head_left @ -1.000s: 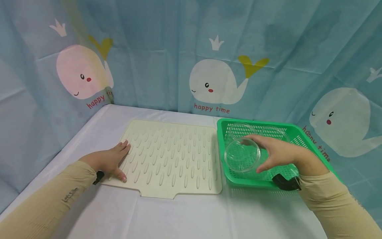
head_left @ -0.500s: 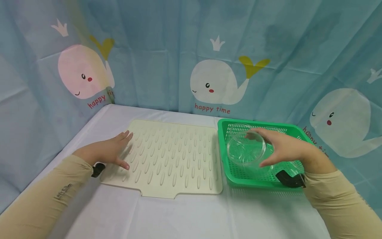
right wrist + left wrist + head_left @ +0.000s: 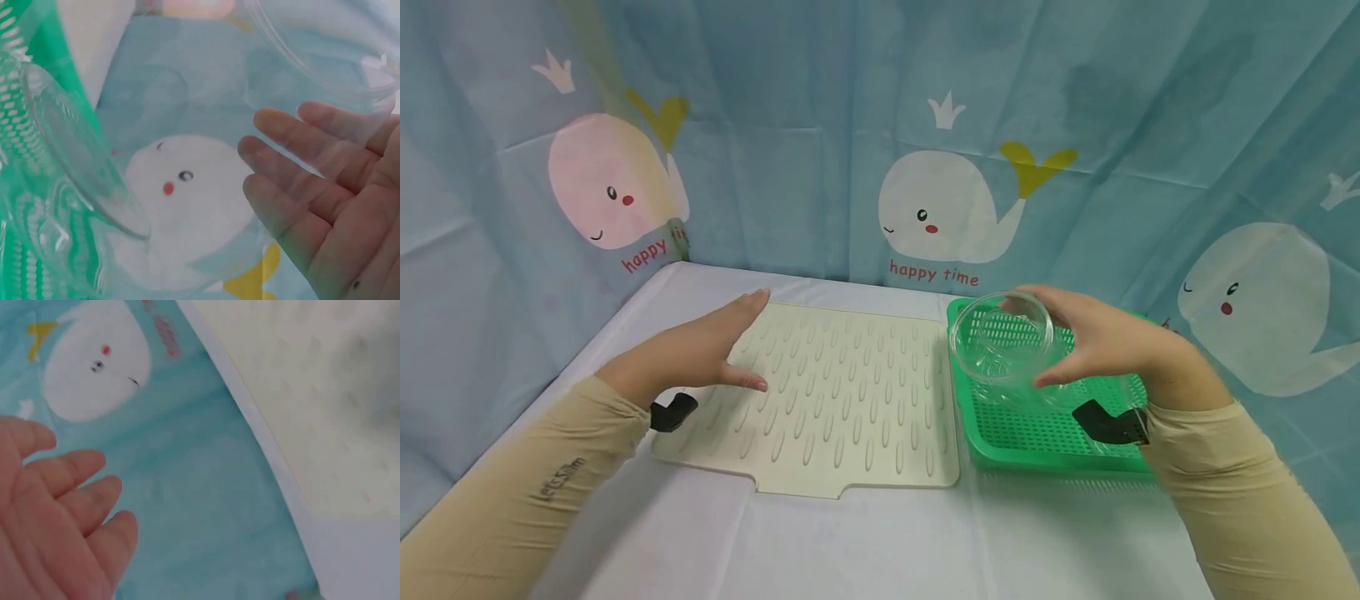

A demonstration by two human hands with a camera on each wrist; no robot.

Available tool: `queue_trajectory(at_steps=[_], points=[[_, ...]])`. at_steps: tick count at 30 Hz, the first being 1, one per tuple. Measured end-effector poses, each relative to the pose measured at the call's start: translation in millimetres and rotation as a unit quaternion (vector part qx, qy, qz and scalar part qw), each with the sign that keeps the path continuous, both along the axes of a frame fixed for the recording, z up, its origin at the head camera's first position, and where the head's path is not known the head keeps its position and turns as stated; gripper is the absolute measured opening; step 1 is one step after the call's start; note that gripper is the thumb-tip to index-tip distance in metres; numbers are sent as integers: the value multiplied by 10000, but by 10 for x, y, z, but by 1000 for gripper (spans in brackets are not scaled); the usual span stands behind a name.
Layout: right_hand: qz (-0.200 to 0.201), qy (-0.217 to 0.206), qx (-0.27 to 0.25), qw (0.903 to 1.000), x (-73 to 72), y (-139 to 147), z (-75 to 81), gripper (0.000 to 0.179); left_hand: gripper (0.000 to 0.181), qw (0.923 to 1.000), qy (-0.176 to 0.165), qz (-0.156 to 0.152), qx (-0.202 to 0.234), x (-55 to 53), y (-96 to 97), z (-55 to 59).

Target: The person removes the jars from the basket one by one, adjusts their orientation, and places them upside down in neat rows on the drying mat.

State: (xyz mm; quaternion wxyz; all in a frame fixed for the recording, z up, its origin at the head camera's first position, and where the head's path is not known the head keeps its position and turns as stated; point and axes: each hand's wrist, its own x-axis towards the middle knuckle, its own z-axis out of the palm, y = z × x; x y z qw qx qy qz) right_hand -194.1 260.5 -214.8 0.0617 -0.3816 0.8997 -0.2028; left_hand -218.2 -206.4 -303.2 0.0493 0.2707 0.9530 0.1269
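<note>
Above the green basket (image 3: pixel 1060 457), one round dish (image 3: pixel 1000 365): colourless, see-through, smooth circular rim, basket slots visible through its wall. Right hand (image 3: pixel 1097 337) pinches it at the side, thumb set apart from fingers. Further clear dishes (image 3: pixel 78 156) sit in the basket; count unclear through the transparency. Left hand (image 3: pixel 692 350) hovers over the left part of a cream board (image 3: pixel 850 400) with raised oval ridges, fingers extended, thumb spread wide.

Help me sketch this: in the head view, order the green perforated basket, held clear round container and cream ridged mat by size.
1. Cream ridged mat
2. Green perforated basket, partly hidden
3. Clear round container in the right hand
</note>
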Motion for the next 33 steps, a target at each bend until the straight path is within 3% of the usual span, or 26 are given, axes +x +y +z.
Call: queue_trajectory(at_steps=[7,17,25,33], points=[[-242,107,113,9996,-73,-282,72,94,121,9977,359,-248,519,122,441,187],[-24,412,390,9984,-132,-735,32,99,116,9856,758,-800,1281,353,1091,374],[54,356,720,9968,-144,-947,-31,97,112,9753,1123,-761,1741,421,1385,375],[293,288,705,9967,-142,-1056,-92,96,107,9754,1077,-572,1836,424,1488,306]])
